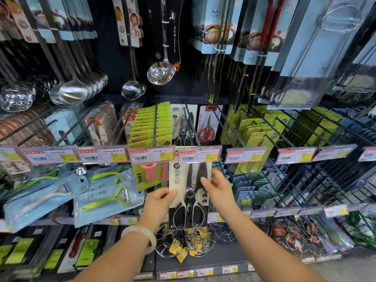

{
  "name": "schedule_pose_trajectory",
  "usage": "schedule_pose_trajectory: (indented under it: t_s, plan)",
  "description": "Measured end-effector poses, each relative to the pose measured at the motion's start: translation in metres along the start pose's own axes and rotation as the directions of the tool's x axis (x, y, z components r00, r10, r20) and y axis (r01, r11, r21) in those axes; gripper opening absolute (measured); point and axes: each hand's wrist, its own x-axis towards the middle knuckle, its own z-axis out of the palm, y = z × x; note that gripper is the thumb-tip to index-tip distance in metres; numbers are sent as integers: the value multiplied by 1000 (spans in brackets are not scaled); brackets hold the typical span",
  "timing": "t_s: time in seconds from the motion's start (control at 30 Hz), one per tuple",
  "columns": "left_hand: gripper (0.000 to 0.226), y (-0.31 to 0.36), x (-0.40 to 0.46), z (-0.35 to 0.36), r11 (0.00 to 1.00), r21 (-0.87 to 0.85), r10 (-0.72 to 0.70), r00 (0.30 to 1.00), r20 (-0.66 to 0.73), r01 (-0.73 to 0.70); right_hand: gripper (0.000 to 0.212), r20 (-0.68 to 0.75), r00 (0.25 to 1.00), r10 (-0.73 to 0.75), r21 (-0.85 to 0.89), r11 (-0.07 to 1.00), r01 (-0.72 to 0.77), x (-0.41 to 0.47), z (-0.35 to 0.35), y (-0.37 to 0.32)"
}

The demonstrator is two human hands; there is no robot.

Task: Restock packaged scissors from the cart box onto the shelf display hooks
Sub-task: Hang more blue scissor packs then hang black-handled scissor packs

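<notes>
The scissors package (189, 192) is seen as a pale matt card under a clear, glossy plastic blister, with dark blades and black-and-white plastic handles inside. Polished metal — bright and mirror-smooth — is shown by the ladles (75, 92) and the perforated skimmer (161, 73). The bangle (142, 237) appears smooth and milky (possibly stone), and the price-tag strips (151, 156) are glossy plastic over paper.

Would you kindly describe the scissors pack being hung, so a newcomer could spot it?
Find the row of red-edged price tags across mid-shelf. Just below its centre, both hands hold a tall cream card with black-handled scissors. Neighbouring packs are blue or green peelers; this alone is cream.
</notes>
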Motion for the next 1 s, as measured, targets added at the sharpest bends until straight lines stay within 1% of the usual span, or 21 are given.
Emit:
schedule_pose_trajectory:
  t_s: [0.07,0.17,0.27,0.37,0.47,0.57,0.7,0.8,1.0]
  plan:
    - [16,6,-1,1,1000,-19,18,1000,6,-18,27,-11,1000,-29,9,1000,29,2,0,-2]
    - [20,10,-1,1,999,-32,27,1000,17,-26,26,-10,998,-55,12,998,55,4,0,-6]
    - [26,5,0,-1,999,-49,-9,999,47,12,29,3,999,-43,-12,999,43,2,-1,-6]
    - [27,4,-1,-2,999,-27,-28,998,49,29,28,11,1000,-25,-15,1000,25,-1,-1,-2]
    - [23,2,-2,-2,999,-27,-34,998,45,35,24,8,1000,-11,3,1000,11,-4,-1,-1]
    - [20,-2,0,-2,1000,13,-7,998,62,6,25,5,1000,3,50,999,-3,-6,-2,0]
    - [19,-5,2,0,998,64,11,998,70,-15,27,-5,1000,12,36,999,-11,-6,-4,1]
    - [16,1,-1,-1,999,47,-18,997,72,15,29,-2,1000,10,13,1000,-10,-6,-3,0]
    - [11,12,-11,-2,999,6,-51,993,104,50,24,15,1000,3,-30,1000,-2,-12,-2,1]
